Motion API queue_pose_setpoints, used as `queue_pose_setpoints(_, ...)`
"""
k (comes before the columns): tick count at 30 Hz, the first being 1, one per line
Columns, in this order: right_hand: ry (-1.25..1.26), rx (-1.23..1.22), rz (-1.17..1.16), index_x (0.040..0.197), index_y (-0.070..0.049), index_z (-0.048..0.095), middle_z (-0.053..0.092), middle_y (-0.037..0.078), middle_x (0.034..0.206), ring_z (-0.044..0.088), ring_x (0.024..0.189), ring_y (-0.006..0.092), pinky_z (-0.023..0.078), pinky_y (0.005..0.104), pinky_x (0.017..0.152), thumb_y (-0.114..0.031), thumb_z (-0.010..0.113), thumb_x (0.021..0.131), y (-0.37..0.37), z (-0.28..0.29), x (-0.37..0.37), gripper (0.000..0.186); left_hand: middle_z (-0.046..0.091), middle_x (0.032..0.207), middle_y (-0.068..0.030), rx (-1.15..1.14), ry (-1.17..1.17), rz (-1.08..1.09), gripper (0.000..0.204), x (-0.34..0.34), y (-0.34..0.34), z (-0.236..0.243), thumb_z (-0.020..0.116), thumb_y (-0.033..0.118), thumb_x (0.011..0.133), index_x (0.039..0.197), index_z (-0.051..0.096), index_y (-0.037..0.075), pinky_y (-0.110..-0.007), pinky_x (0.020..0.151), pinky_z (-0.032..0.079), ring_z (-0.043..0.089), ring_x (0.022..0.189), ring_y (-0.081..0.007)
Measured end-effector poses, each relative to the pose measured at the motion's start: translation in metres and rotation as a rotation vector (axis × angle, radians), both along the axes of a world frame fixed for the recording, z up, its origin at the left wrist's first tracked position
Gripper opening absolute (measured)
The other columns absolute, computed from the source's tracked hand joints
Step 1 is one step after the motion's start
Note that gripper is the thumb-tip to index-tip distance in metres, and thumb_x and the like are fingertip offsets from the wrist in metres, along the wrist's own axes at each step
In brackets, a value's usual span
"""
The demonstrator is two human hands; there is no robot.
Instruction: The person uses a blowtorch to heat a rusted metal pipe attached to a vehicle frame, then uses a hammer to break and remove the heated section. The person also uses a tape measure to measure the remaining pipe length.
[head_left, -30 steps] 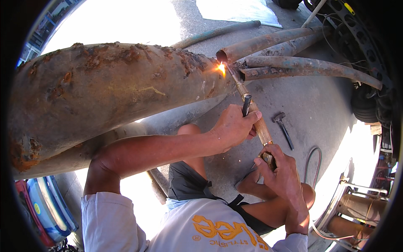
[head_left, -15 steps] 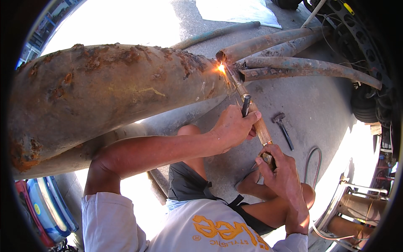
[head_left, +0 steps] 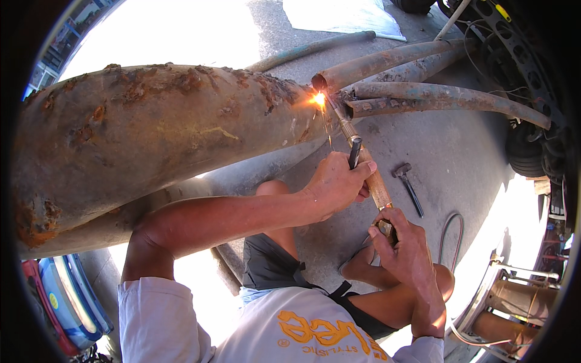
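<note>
Head cam: vs. ½ sec ago, main diff. is the sparks (head_left: 329, 134), now a thin streak dropping below the flame (head_left: 319, 98) instead of a wider spray; 1 sec ago hardly any fall there. Orange glow also spreads a bit more to the L side than in the 1st pic. Torch (head_left: 377, 183) hasn't shifted noticeably: tip is at the R end of the big rusty pipe (head_left: 163, 127), near the open ends of the thinner pipes (head_left: 448, 92). Both hands approx. same spots as before. L hand (head_left: 341, 183) is closed on the torch shaft, thumb laid over it, w/ a short dark rod (head_left: 355, 153) sticking up by the thumb; can't tell if that's part of the torch. R hand (head_left: 404, 245) is wrapped round the rear end, fingers curled, thumb by the brass valve (head_left: 385, 228). Hammer (head_left: 410, 190) lies on the floor (head_left: 339, 242) just R of the torch, same place as earlier; hose loop (head_left: 461, 230) nearby. Writing: white T-shirt (head_left: 260, 339) has big yellow-orange lettering (head_left: 330, 330) plus a smaller line, upside down from this angle. Big pipe has a pale yellow stroke (head_left: 221, 130) on its side, no legible chars. Blue item (head_left: 69, 302) at lower L has a round yellow sticker (head_left: 53, 300), too small to read.
</note>
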State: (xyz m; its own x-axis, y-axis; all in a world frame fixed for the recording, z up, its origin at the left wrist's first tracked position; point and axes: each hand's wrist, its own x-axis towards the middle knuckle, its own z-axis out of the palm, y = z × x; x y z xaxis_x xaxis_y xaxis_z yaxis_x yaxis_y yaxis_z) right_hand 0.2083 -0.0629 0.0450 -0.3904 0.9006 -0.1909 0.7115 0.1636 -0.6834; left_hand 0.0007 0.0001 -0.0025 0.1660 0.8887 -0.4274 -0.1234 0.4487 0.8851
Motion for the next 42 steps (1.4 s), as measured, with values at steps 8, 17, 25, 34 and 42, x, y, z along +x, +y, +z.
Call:
queue_pose_setpoints(8,0.006,-0.015,-0.010,0.119,-0.006,0.060,0.072,0.022,0.091,0.073,0.075,0.0413,0.057,0.0460,0.068,-0.014,0.075,0.097,0.0004,-0.0014,0.0000,0.027,0.079,0.096,-0.0158,0.005,-0.005,0.002,0.038,-0.0004,-0.0003,-0.0004,0.065,0.028,0.110,0.112,0.075,-0.008,-0.034,0.072,0.065,0.078,0.083,-0.0195)
queue_pose_setpoints(17,0.005,-0.004,-0.007,0.119,-0.007,0.060,0.072,0.022,0.091,0.073,0.075,0.0422,0.057,0.0468,0.068,-0.014,0.075,0.098,0.0009,-0.0017,-0.0011,0.027,0.079,0.096,-0.0162,0.005,0.012,-0.004,0.039,-0.0007,0.0003,-0.0005,0.064,0.029,0.111,0.110,0.075,-0.009,-0.034,0.073,0.065,0.078,0.084,-0.0198)
queue_pose_setpoints(25,-0.003,-0.002,0.006,0.119,-0.007,0.060,0.073,0.022,0.091,0.073,0.076,0.0424,0.057,0.0466,0.069,-0.014,0.074,0.098,0.0016,-0.0007,-0.0014,0.027,0.079,0.096,-0.0160,0.006,0.010,-0.006,0.039,-0.0012,0.0001,-0.0003,0.064,0.029,0.111,0.110,0.075,-0.009,-0.034,0.073,0.065,0.077,0.084,-0.0198)
queue_pose_setpoints(34,-0.012,-0.009,0.002,0.121,-0.006,0.061,0.073,0.023,0.093,0.074,0.077,0.0427,0.058,0.0466,0.070,-0.015,0.073,0.097,0.0014,-0.0012,-0.0012,0.028,0.078,0.098,-0.0164,0.001,0.002,-0.007,0.038,-0.0013,-0.0004,0.0010,0.064,0.029,0.111,0.111,0.074,-0.009,-0.034,0.074,0.065,0.078,0.085,-0.0203)
queue_pose_setpoints(42,-0.004,-0.011,0.008,0.122,-0.006,0.061,0.074,0.024,0.094,0.075,0.078,0.0425,0.058,0.0468,0.071,-0.015,0.073,0.097,0.0013,-0.0026,0.0000,0.030,0.078,0.098,-0.0169,0.008,-0.014,-0.007,0.039,-0.0012,-0.0010,-0.0003,0.064,0.028,0.111,0.111,0.074,-0.009,-0.035,0.074,0.065,0.078,0.086,-0.0208)
